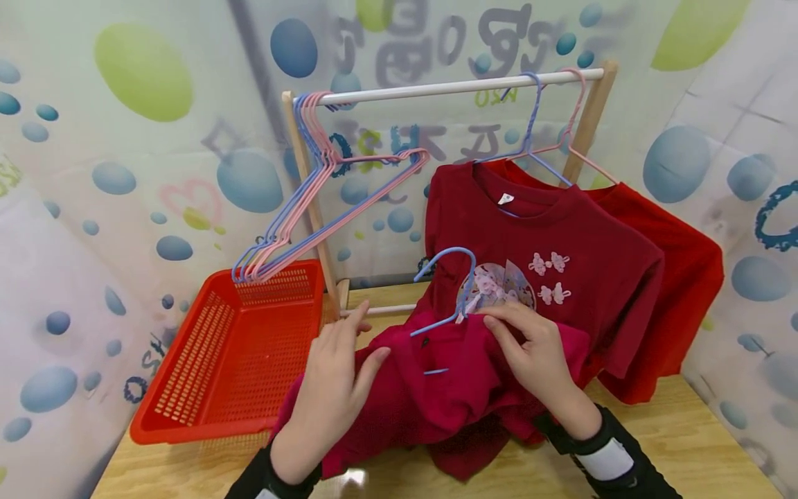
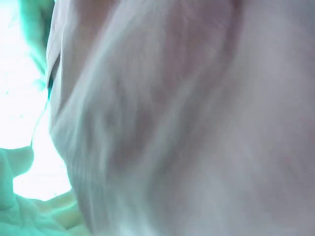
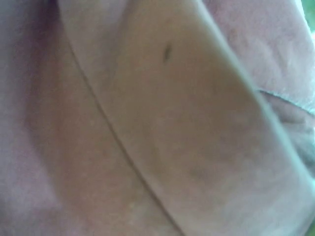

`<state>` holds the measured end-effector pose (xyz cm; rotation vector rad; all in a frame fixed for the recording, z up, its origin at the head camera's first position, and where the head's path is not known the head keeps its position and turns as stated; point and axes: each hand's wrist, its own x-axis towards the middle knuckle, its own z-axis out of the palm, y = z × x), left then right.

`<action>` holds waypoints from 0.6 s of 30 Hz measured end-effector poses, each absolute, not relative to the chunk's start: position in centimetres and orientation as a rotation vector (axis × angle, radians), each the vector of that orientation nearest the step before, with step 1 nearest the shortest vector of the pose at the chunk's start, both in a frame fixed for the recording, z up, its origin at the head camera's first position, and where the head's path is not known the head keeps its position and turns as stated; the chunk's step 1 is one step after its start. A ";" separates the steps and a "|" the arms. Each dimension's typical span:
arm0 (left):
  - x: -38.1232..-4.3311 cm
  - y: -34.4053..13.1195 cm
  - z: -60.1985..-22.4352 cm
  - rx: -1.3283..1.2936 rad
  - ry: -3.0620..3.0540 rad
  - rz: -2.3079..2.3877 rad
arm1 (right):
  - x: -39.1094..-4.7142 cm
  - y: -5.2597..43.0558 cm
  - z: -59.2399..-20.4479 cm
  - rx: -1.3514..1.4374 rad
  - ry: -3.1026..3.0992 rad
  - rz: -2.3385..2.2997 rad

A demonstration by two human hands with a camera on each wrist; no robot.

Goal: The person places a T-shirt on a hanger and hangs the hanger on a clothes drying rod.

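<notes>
A crimson shirt lies bunched over the tabletop, with a blue hanger part way into its neck; the hook and a bit of one arm show, the rest is under cloth. At the shirt's left side my left hand has its fingers extended and thumb spread. My right hand pinches the neckline just right of the hanger between thumb and fingers. Blurred cloth fills most of the left wrist view, with washed-out fingers at its left edge. Close cloth covers most of the right wrist view.
A white-barred rack stands behind. Several pink and blue hangers hang at its left end. A dark red printed T-shirt and a brighter red garment hang at its right. A red plastic basket sits on the left.
</notes>
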<state>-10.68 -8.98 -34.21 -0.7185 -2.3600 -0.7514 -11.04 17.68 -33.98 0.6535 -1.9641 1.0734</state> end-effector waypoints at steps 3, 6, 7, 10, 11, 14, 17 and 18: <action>-10.4 -11.7 -34.3 -0.593 -2.537 -0.814 | -11.0 17.7 -33.8 0.643 -1.965 1.083; -10.4 -14.2 -34.3 -0.481 -2.800 -0.913 | -11.2 17.9 -34.1 0.628 -1.955 1.095; -10.5 -15.0 -34.3 -0.455 -2.869 -0.954 | -11.4 18.0 -34.2 0.624 -1.953 1.098; -10.5 -16.7 -34.4 -0.444 -2.992 -1.048 | -11.9 18.6 -34.9 0.609 -1.953 1.100; -10.4 -17.1 -34.4 -0.466 -3.003 -1.059 | -12.1 18.8 -35.2 0.605 -1.955 1.099; -10.3 -17.8 -34.4 -0.535 -2.978 -1.075 | -12.5 19.7 -36.0 0.597 -1.969 1.095; -10.1 -17.8 -34.2 -0.563 -2.903 -1.127 | -12.7 20.5 -36.3 0.591 -1.985 1.088; -10.1 -17.7 -34.1 -0.559 -2.876 -1.146 | -12.7 20.8 -36.3 0.589 -1.992 1.091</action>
